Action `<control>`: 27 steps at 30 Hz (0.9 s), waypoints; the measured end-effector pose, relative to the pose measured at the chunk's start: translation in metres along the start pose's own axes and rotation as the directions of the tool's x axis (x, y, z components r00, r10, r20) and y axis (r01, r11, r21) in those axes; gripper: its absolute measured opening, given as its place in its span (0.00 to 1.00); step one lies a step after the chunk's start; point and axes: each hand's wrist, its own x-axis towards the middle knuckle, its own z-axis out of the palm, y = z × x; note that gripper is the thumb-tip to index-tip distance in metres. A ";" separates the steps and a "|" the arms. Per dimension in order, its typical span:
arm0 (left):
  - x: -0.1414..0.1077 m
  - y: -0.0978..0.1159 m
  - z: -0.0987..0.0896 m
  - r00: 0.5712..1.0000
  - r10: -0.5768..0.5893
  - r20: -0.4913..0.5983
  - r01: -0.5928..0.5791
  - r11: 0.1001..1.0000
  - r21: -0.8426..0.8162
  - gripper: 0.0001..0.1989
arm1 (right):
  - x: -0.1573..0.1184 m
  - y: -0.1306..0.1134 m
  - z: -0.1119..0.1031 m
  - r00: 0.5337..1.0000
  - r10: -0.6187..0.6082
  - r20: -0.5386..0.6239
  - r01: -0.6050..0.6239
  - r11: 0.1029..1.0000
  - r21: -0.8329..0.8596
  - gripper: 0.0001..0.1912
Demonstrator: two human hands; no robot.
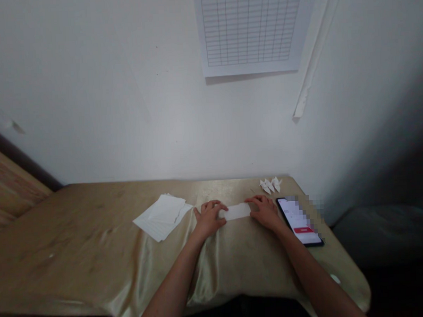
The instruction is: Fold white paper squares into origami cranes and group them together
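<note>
A narrow white strip of folded paper point(237, 211) lies on the cloth-covered table between my hands. My left hand point(209, 218) grips its left end, with the thumb at the near edge and the fingers at the far edge. At the other end, my right hand point(264, 212) holds the strip, fingers curved over its edge. A loose stack of white paper sheets point(161, 217) is left of my left hand. Beyond my right hand sit several small folded paper figures point(270, 184) with pointed tips.
A phone point(300, 222) with a lit screen lies right of my right hand. Wrinkled golden cloth covers the table point(84, 231), which meets a white wall. A printed grid sheet point(249, 29) hangs there. A small white round object point(334, 279) is near the right edge.
</note>
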 end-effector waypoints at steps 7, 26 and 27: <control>-0.002 0.002 -0.002 0.999 0.014 -0.040 -0.015 1.000 -0.009 0.15 | -0.004 0.006 0.003 0.997 -0.076 -0.019 0.075 0.996 -0.040 0.26; 0.001 0.002 -0.002 0.995 0.048 -0.083 -0.048 0.999 0.013 0.23 | -0.003 0.007 0.004 0.977 -0.184 -0.105 0.191 0.980 0.058 0.19; 0.001 0.003 -0.002 0.996 0.050 -0.081 -0.049 0.999 0.010 0.23 | -0.003 0.006 0.004 0.976 -0.185 -0.119 0.194 0.978 0.071 0.18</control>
